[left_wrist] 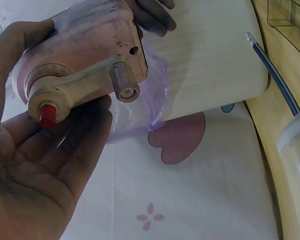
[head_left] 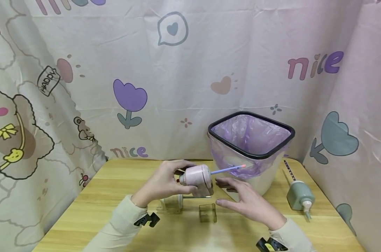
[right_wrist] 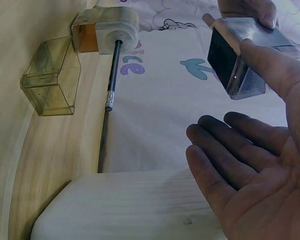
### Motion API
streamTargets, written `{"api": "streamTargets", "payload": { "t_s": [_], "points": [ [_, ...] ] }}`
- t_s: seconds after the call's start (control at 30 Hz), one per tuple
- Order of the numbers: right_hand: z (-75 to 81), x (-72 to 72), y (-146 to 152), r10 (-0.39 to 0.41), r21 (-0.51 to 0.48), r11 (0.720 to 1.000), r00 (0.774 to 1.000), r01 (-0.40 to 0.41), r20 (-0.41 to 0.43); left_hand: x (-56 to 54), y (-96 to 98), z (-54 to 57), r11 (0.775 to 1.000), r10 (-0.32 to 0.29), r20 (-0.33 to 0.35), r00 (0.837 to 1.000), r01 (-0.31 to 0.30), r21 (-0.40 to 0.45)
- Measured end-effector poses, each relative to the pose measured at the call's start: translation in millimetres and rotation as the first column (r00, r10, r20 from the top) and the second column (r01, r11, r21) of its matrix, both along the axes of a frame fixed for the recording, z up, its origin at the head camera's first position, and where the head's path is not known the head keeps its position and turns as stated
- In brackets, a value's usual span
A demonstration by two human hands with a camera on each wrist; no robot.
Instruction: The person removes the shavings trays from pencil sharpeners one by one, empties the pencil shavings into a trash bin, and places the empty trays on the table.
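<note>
My left hand grips a pink hand-crank pencil sharpener above the table. A blue pencil with a pink eraser sticks out of it towards the bin. In the left wrist view its crank arm and red knob face the palm. Close beside the sharpener is my right hand, empty, its fingers extended and thumb apart. The right wrist view shows a dark face on the sharpener. Below lie a whitish sharpener holding a dark pencil, and a clear yellowish drawer.
A white bin with a black rim and purple liner bag stands behind my right hand. To its right, a green crank sharpener lies with a patterned pencil in it. A printed curtain backs the wooden table.
</note>
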State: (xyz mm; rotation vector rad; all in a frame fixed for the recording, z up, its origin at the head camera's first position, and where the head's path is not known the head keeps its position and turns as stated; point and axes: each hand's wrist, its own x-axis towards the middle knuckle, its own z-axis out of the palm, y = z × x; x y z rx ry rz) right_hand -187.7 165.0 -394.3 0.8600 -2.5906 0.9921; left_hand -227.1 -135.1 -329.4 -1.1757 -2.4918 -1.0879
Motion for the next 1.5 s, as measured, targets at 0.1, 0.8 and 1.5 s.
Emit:
{"api": "streamTargets", "payload": {
  "t_s": [0.1,0.8,1.5],
  "points": [
    [0.4,0.0,-0.5,0.018,-0.016,1.0,1.0,-0.018,-0.002,1.0,4.3,0.3,1.0,-0.016,0.003,1.0,0.016,-0.011],
    [5.2,9.0,-1.5,-0.091,-0.044,0.995,0.995,0.093,0.038,5.4,21.3,2.4,0.995,-0.08,-0.044,0.996,0.078,-0.059],
    [-0.1,13.2,6.7,-0.086,-0.134,0.986,0.993,0.095,0.075,6.3,28.6,0.6,0.988,-0.127,-0.025,0.992,0.124,-0.096]
  ]
}}
